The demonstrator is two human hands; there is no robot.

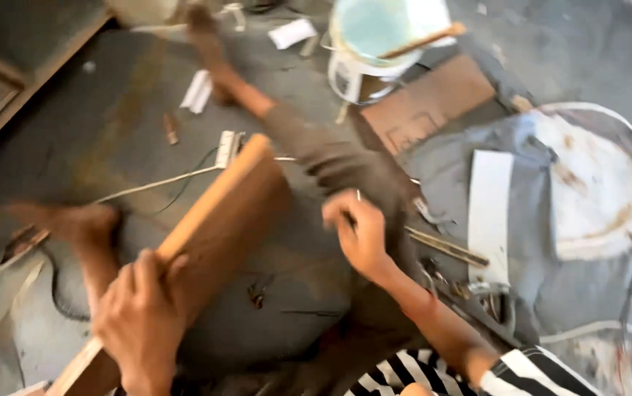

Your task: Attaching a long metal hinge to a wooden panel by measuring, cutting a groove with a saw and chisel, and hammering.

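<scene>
My left hand (140,315) grips the near end of a brown wooden board (235,198). The board stands on its edge and slants away across my lap. My right hand (360,235) rests by my knee with its fingers pinched on a small thin metal piece (357,195), which is too blurred to identify. I am sitting on the grey floor. One leg (316,154) stretches away toward the top of the view, and a bare foot (66,220) lies at the left.
A white bucket (382,37) of pale paint with a stick (422,40) in it stands at the top. Cardboard (426,103), a white strip (488,213) and metal tools (448,246) lie to the right. A white power strip (226,147) with its cable lies beyond the board.
</scene>
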